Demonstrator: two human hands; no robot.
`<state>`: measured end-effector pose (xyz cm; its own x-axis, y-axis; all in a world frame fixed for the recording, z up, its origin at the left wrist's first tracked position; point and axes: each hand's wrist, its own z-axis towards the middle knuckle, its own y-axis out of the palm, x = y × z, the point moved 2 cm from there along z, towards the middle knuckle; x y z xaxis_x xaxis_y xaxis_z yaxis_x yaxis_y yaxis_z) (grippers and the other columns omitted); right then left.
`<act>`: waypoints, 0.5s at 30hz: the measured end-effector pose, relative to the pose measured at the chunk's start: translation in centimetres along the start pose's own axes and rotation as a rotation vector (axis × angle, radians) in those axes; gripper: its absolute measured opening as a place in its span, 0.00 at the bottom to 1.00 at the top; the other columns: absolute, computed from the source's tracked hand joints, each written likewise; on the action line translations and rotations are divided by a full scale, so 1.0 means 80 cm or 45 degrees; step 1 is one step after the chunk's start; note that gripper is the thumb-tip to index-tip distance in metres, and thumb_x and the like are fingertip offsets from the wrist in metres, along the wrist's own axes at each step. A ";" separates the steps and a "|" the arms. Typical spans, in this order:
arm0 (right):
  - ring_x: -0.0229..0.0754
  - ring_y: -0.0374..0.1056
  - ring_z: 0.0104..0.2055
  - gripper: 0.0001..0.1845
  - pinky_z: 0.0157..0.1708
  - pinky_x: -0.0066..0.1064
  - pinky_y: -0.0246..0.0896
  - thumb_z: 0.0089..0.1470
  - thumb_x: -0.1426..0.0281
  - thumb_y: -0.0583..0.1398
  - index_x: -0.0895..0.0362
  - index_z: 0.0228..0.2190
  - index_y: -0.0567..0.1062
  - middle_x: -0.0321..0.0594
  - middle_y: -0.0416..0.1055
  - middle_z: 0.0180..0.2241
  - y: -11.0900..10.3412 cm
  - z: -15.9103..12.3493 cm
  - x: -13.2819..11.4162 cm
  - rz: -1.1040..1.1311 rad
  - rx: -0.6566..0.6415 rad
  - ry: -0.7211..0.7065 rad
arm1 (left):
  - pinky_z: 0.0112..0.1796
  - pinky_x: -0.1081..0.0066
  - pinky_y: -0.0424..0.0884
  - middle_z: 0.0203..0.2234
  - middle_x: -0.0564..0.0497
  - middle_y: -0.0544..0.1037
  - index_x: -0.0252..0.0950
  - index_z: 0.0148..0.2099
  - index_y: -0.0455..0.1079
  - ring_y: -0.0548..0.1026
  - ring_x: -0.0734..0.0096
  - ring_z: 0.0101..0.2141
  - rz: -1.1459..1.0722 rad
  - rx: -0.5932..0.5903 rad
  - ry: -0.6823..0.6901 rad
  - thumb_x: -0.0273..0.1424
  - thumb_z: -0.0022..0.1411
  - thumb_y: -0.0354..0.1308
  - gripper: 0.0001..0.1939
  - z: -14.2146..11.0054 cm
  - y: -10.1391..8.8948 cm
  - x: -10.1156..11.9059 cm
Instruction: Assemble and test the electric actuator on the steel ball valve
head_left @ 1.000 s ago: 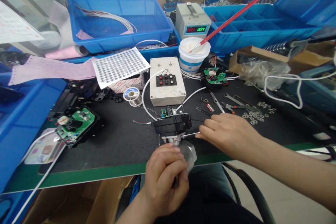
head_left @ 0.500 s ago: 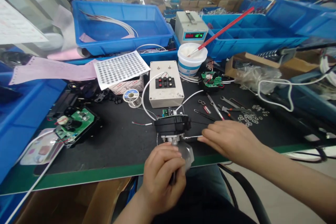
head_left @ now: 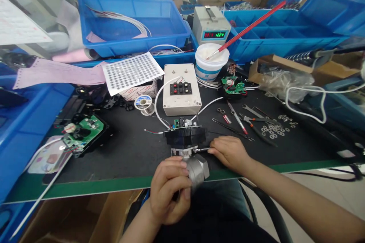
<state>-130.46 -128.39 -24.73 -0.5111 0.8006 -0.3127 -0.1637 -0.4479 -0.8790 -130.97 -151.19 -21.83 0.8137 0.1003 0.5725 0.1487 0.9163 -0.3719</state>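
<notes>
My left hand (head_left: 171, 190) is closed around the silvery metal valve (head_left: 195, 169) at the table's front edge. On top of the valve sits a black actuator housing (head_left: 185, 136) with an exposed green circuit board (head_left: 180, 123) and white cables. My right hand (head_left: 229, 153) is closed on a thin metal wrench (head_left: 203, 149), its far end at the bolts of the mounting plate (head_left: 184, 151) between housing and valve. Most of the wrench is hidden by my fingers, and its tip is too small to make out.
A grey switch box (head_left: 181, 102) stands behind the valve, with a solder spool (head_left: 145, 104) left of it. Pliers (head_left: 259, 129), tweezers (head_left: 230, 128) and several nuts (head_left: 273, 129) lie to the right. Another opened actuator (head_left: 85, 131) lies at the left.
My right hand has swung left and closer to the valve with the wrench. My left hand has shifted slightly left, and more of the valve body shows.
</notes>
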 end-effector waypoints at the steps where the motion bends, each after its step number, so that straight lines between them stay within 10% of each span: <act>1: 0.37 0.63 0.24 0.35 0.28 0.29 0.48 0.73 0.58 0.37 0.59 0.24 0.70 0.36 0.65 0.21 -0.002 0.000 0.000 0.011 -0.045 0.001 | 0.45 0.64 0.75 0.32 0.48 0.72 0.32 0.37 0.69 0.73 0.69 0.39 0.004 0.002 -0.002 0.17 0.52 0.51 0.10 -0.001 0.001 0.000; 15: 0.45 0.60 0.21 0.34 0.26 0.34 0.38 0.73 0.65 0.37 0.56 0.20 0.68 0.39 0.62 0.19 -0.099 0.037 -0.052 -0.619 -0.193 -0.091 | 0.43 0.66 0.76 0.30 0.47 0.76 0.31 0.37 0.72 0.75 0.68 0.37 0.075 -0.124 -0.046 0.18 0.54 0.55 0.09 0.034 0.018 0.022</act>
<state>-129.53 -129.36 -15.37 -0.4635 0.8704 0.1659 -0.2752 0.0366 -0.9607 -130.89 -148.60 -19.39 0.8020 0.1684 0.5731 0.1565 0.8667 -0.4737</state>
